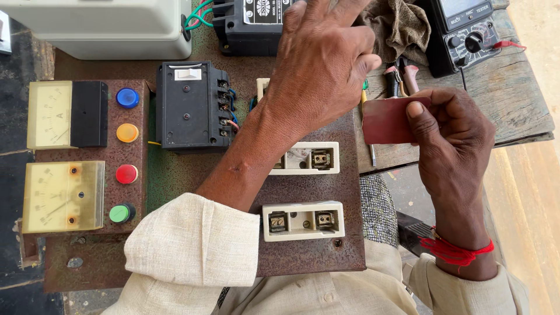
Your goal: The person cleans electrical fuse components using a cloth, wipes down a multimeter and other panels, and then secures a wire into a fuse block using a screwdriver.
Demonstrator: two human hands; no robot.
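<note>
The left hand (321, 64) is reaching over the rusty panel (315, 245), fingers curled, whether holding anything I cannot tell; the right hand (455, 140) is pinching a red card (386, 121). The card is hovering above the bench (501, 111), just beside the pliers (401, 79).

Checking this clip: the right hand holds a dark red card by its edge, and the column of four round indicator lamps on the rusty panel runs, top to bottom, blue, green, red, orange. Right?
Not quite. The head view shows the indicator lamps running blue, orange, red, green from top to bottom; the orange and green are swapped in your version. The rest holds: the right hand does hold the dark red card by its edge, and the lamps sit on the rusty panel.
</note>
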